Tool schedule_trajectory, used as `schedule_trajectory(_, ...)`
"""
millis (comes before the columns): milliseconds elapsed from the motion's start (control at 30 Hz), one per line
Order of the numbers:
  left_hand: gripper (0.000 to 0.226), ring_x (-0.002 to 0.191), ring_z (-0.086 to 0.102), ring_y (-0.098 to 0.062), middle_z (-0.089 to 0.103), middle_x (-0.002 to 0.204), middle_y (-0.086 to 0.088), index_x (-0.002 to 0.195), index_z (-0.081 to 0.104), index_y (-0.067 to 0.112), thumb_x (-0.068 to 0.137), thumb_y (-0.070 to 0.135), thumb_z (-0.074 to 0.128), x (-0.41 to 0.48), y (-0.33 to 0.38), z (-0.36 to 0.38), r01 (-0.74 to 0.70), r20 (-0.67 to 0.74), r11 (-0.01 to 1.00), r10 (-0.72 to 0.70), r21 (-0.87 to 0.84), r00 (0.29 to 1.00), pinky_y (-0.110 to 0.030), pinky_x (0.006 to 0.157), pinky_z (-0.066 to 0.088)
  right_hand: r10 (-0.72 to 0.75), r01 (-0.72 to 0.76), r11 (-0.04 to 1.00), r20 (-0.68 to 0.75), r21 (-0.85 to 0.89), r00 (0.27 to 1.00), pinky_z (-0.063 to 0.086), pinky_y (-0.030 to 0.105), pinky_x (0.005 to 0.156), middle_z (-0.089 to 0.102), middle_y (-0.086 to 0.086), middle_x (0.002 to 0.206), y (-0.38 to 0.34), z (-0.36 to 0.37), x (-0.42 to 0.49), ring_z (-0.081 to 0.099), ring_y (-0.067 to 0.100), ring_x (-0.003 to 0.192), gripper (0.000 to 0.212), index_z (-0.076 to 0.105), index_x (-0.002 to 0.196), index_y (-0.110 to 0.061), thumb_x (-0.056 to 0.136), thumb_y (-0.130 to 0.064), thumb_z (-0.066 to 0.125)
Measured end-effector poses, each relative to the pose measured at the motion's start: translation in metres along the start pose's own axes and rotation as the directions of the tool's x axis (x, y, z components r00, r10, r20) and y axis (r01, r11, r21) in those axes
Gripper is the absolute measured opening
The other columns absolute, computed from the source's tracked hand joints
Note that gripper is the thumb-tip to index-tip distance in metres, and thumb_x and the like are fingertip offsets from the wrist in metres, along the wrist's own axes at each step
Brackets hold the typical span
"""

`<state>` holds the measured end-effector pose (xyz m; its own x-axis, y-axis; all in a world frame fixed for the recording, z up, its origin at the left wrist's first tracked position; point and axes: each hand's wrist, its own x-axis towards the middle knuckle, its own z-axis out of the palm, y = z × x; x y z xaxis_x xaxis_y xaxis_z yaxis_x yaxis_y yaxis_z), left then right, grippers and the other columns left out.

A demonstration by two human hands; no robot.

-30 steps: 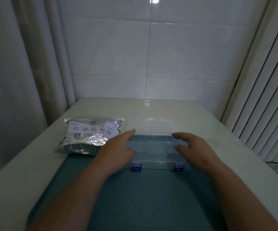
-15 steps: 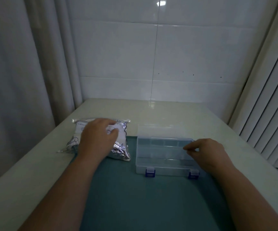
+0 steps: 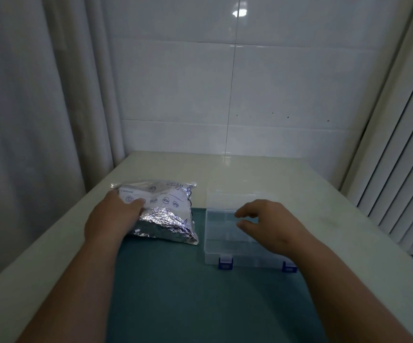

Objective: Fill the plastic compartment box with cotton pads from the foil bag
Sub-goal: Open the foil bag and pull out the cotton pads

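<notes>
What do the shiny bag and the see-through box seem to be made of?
The foil bag looks like metallised foil or film: silvery, mirror-bright, finely crinkled, with a white printed label. The compartment box seems to be clear, hard plastic: the teal mat shows through it, and its two latches are opaque blue.

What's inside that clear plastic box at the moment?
The plastic box lies open, and the compartments in view look empty. The right hand covers its right part, hiding whatever is there.
</notes>
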<state>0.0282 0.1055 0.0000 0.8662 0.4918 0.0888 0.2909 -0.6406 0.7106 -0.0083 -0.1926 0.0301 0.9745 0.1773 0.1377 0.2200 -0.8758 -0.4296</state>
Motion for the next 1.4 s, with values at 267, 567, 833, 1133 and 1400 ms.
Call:
schedule_trajectory(267, 0.031, 0.100, 0.062, -0.036, 0.068, 0.112, -0.007, 0.122, 0.058, 0.026, 0.091, 0.027, 0.058, -0.018, 0.018, -0.010, -0.223, -0.371, 0.968, 0.165, -0.118, 0.914, -0.039, 0.083, 0.047, 0.028, 0.028, 0.947, -0.170, 0.319, 0.985, 0.045, 0.013, 0.081, 0.066, -0.008, 0.115, -0.013, 0.010, 0.011, 0.058, 0.002, 0.094, 0.032, 0.061, 0.125, -0.026, 0.094, -0.031, 0.059)
schedule_trajectory(567, 0.038, 0.092, 0.060, -0.011, 0.066, 0.105, 0.009, 0.128, 0.061, 0.022, 0.090, 0.018, 0.066, -0.047, 0.047, -0.010, -0.580, -0.452, 0.754, 0.421, -0.307, 0.786, -0.026, 0.080, 0.042, 0.181, 0.063, 0.621, -0.221, 0.781, 0.959, 0.058, 0.030, 0.078, 0.067, -0.003, 0.109, 0.000, 0.004, 0.001, 0.069, 0.013, 0.089, 0.040, 0.053, 0.129, -0.025, 0.093, -0.042, 0.052)
schedule_trajectory(833, 0.036, 0.082, 0.055, 0.004, 0.056, 0.092, 0.046, 0.113, 0.050, 0.036, 0.082, 0.026, 0.065, -0.063, 0.053, 0.004, -0.722, -0.441, 0.621, 0.580, -0.304, 0.685, 0.000, 0.067, 0.037, 0.160, 0.259, 0.590, -0.425, 0.765, 0.891, 0.059, 0.028, 0.066, 0.074, 0.000, 0.087, -0.006, -0.003, -0.004, 0.071, 0.016, 0.075, 0.022, 0.069, 0.105, -0.016, 0.084, -0.022, 0.072)
schedule_trajectory(1133, 0.030, 0.089, 0.050, -0.019, 0.048, 0.092, 0.010, 0.098, 0.053, 0.021, 0.077, 0.015, 0.074, -0.059, 0.054, 0.011, -0.751, -0.599, 0.636, 0.537, -0.175, 0.594, -0.031, 0.073, 0.036, 0.188, 0.458, 0.463, -0.590, 0.759, 0.785, 0.058, 0.026, 0.072, 0.073, 0.003, 0.080, -0.010, -0.012, -0.008, 0.071, 0.018, 0.077, 0.016, 0.068, 0.084, -0.014, 0.085, 0.002, 0.067)
schedule_trajectory(1400, 0.054, 0.101, 0.061, -0.011, 0.057, 0.118, 0.003, 0.118, 0.042, 0.025, 0.079, 0.009, 0.076, -0.059, 0.052, 0.037, -0.487, -0.241, 0.759, 0.424, -0.432, 0.873, -0.016, 0.080, 0.048, 0.095, 0.313, 0.840, -0.688, 0.443, 0.720, 0.046, 0.005, 0.065, 0.069, -0.019, 0.078, 0.002, -0.005, -0.007, 0.061, -0.006, 0.073, 0.020, 0.073, 0.089, -0.026, 0.084, -0.006, 0.071)
